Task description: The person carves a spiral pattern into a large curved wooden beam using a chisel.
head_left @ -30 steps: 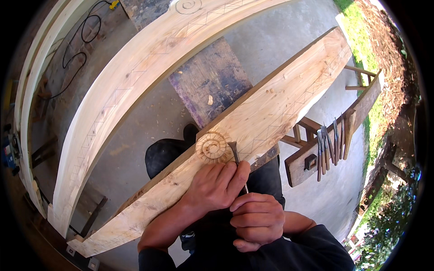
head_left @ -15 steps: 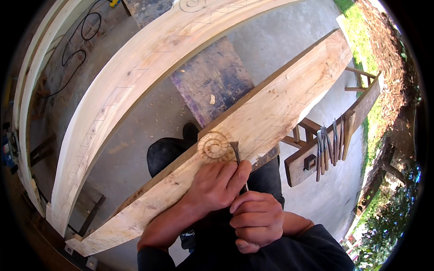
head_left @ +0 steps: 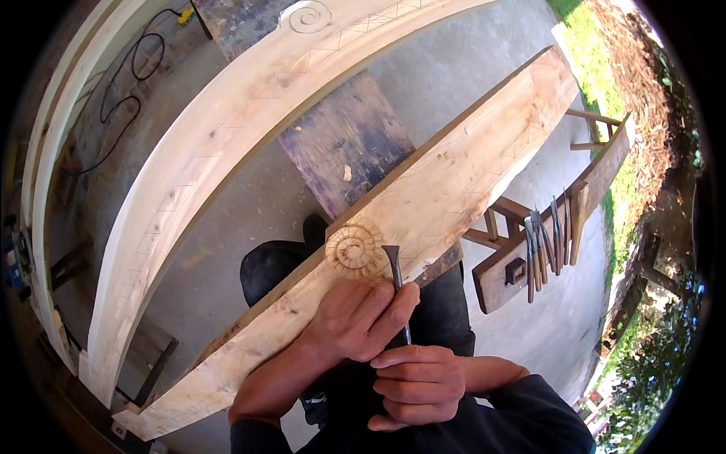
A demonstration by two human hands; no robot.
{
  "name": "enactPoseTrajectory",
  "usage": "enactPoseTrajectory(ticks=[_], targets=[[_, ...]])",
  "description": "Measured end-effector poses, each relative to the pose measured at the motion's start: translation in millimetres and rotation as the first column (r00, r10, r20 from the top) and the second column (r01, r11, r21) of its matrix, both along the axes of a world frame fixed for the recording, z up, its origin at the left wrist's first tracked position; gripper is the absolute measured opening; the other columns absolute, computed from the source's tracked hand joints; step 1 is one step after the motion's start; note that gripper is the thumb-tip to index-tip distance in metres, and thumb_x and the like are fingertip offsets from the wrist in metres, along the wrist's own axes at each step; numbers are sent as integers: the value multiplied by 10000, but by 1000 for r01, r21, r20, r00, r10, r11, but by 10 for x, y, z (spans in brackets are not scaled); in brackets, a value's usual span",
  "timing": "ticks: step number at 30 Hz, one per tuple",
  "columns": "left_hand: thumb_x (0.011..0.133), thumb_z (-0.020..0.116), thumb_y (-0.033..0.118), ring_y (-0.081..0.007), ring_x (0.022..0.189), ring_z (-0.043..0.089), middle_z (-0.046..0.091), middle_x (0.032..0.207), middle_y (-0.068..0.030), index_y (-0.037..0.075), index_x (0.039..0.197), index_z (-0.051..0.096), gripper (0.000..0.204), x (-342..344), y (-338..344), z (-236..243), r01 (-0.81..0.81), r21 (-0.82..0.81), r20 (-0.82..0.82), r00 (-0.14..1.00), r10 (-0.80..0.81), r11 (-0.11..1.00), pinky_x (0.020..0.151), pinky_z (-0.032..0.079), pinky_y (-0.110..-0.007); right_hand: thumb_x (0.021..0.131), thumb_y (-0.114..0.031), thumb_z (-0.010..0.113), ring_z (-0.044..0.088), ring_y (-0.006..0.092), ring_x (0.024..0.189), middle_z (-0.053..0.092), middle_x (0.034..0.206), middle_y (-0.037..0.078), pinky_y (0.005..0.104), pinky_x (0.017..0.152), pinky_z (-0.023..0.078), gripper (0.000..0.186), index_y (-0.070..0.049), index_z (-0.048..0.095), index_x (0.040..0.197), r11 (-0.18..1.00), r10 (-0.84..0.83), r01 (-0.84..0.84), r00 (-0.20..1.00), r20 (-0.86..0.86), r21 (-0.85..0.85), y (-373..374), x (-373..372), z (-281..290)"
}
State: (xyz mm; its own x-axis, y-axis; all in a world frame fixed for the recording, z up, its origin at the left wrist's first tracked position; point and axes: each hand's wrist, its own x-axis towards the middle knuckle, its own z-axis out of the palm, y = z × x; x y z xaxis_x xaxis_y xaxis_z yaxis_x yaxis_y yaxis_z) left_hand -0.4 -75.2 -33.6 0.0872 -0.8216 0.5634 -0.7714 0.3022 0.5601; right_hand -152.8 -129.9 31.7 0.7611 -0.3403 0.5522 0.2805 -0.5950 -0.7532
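Observation:
A chisel (head_left: 394,266) with a flared dark blade points away from me over a long pale plank (head_left: 461,166). My left hand (head_left: 359,318) pinches its shaft between thumb and fingers, the wrist and forearm lying along the plank. Closed around the handle end is my right hand (head_left: 420,384), nearer to my body; its fingers hide the handle. Just left of the blade tip is a carved spiral (head_left: 354,248) with notches around its rim. Whether the tip touches the wood I cannot tell. Faint pencil zigzags run along the plank's far part.
On the right, a narrow wooden bench (head_left: 491,286) carries several carving tools (head_left: 556,234) and a small dark block (head_left: 516,270). A large curved beam (head_left: 178,178) with a pencilled spiral spans the left. A stained board (head_left: 348,144) lies beyond the plank. A black cable (head_left: 138,57) coils at upper left.
The chisel tip has drawn slightly away from the carved spiral, toward the right and nearer to me. My right hand has shifted a little down and left. Both hands keep their grip.

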Motion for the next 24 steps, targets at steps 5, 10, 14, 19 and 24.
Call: enactPoseTrajectory(ticks=[5,10,14,19,24], targets=[[921,737,103,-160,724,658,662,912,-71,-13,1239,740,338,24,37,17,109,169,67,990,-122,980,617,515,-299,925,-209,852,718,261,706,704,810,113,424,832,677,353,-43,619,717,999,-17,20,997,-71,41,-5,-109,-32],[914,734,101,-156,706,643,656,904,-63,-17,1253,739,359,46,40,31,80,178,71,993,-94,981,599,497,-305,942,-212,832,714,258,698,703,802,105,424,817,673,346,-47,626,718,997,4,1,998,-69,77,-43,-68,-33],[908,733,105,-154,692,630,656,904,-59,-14,1271,741,382,50,37,25,80,186,51,995,-91,979,588,481,-308,942,-211,832,711,260,688,699,793,105,426,804,672,345,-40,629,723,996,9,-3,998,-66,89,-51,-67,-47],[884,774,75,-165,692,656,686,927,-67,-12,1290,748,416,17,17,46,29,140,45,998,-36,990,584,498,-312,962,-212,817,702,266,682,696,795,114,431,784,673,355,-33,626,722,999,-31,33,997,-69,22,-58,-135,9],[897,849,26,-226,704,724,744,977,-111,-6,1260,770,373,5,-12,38,-228,244,-90,962,256,942,599,559,-345,977,-205,801,695,285,701,686,802,132,440,799,675,361,-4,622,736,989,-97,100,995,-32,109,-161,-358,292]])
